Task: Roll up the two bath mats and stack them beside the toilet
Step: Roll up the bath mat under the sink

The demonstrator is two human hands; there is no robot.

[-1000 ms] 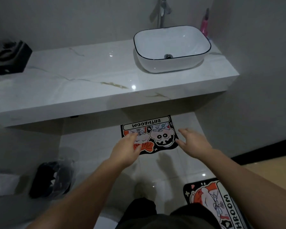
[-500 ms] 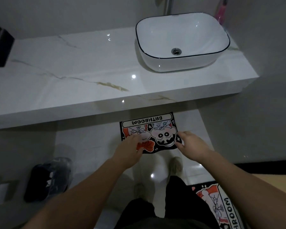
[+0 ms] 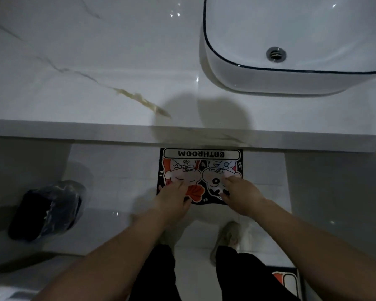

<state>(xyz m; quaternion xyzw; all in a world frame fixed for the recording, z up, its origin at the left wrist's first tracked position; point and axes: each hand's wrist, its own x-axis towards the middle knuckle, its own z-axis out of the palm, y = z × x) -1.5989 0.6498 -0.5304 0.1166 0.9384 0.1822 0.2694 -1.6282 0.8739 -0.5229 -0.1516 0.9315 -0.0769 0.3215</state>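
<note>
A cartoon bath mat (image 3: 201,165) with a "BATHROOM" banner lies flat on the white floor, its far edge under the marble counter. My left hand (image 3: 174,197) reaches over its near left corner, fingers spread above the orange part. My right hand (image 3: 240,195) is over the near right corner, fingers pointing down at the mat. Whether either hand grips the edge is unclear. A corner of the second mat (image 3: 285,281) shows at the bottom right, behind my legs. The toilet's white rim (image 3: 7,287) is barely visible at the bottom left.
A marble counter (image 3: 96,83) with a white basin (image 3: 291,46) overhangs the far end of the mat. A black bin with a plastic liner (image 3: 46,210) stands on the floor to the left. My shoes (image 3: 227,237) are just behind the mat.
I have leaned forward and down, so the counter fills the top of the view. Both hands have come lower and now overlap the mat's near corners.
</note>
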